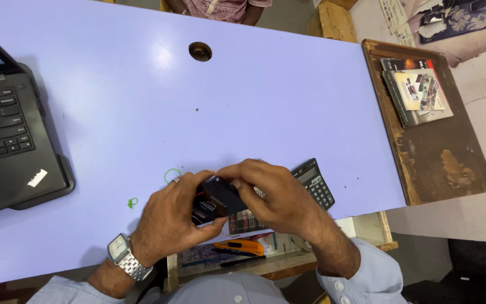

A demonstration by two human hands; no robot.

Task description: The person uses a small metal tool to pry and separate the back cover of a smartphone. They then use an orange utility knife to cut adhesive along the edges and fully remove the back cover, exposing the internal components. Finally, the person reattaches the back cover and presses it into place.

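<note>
Low in the middle of the frame, both hands grip a small black boxy device [219, 197] above the near edge of the lilac desk [254, 107]. The left hand [172, 217], with a metal wristwatch [124, 254], cups it from below; the right hand [274, 197] curls over its top. A black calculator [316, 183] lies just right of the hands, a laptop [7, 135] at far left, and an orange utility knife [240, 246] below.
</note>
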